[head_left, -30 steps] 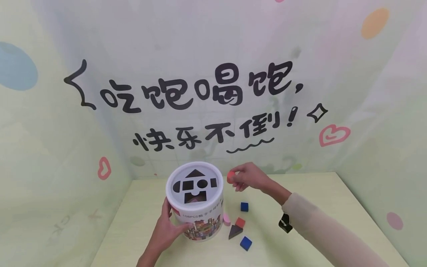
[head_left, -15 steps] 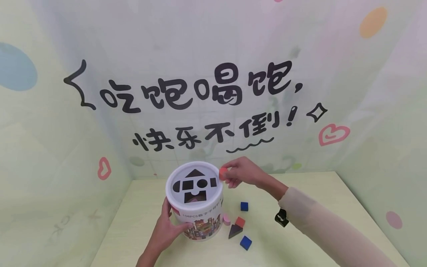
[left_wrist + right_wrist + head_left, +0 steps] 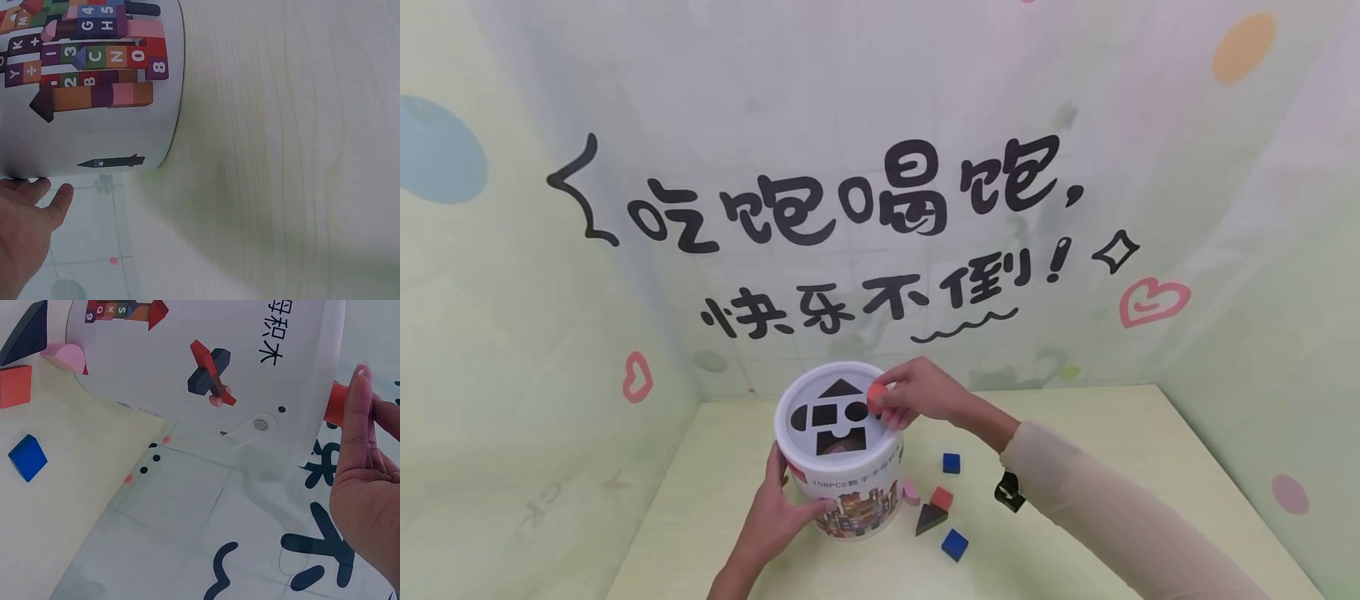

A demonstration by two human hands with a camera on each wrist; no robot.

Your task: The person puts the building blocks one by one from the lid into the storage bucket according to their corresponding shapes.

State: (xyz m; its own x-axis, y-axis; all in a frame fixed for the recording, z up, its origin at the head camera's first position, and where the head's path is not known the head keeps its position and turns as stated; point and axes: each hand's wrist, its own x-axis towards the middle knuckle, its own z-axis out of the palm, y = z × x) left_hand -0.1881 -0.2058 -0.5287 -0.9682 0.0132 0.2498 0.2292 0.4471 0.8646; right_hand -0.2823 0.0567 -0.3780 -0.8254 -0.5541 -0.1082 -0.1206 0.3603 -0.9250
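A white printed block bucket [image 3: 857, 500] stands on the table, its lid [image 3: 838, 454] cut with shaped holes. My left hand [image 3: 778, 512] holds its left side, thumb across the front; in the left wrist view that hand [image 3: 31, 228] touches the bucket's wall [image 3: 112, 137]. Between thumb and fingers, my right hand [image 3: 921, 392] pinches a round orange-red block [image 3: 876, 398] over the lid's right part, beside the round hole. This hand partly hides the small rectangular hole. In the right wrist view, the block [image 3: 335, 403] shows past the fingers [image 3: 358, 419] at the bucket's rim.
Right of the bucket lie a pink rounded block [image 3: 912, 492], a red block [image 3: 942, 498], a dark triangular block [image 3: 932, 518] and two blue blocks, one farther back [image 3: 951, 462], one nearer [image 3: 955, 545]. Printed fabric walls [image 3: 880, 350] enclose the table [image 3: 1075, 467].
My right hand has moved left with the orange-red block, from beside the bucket to above its lid. The left hand and the loose blocks stay in place.
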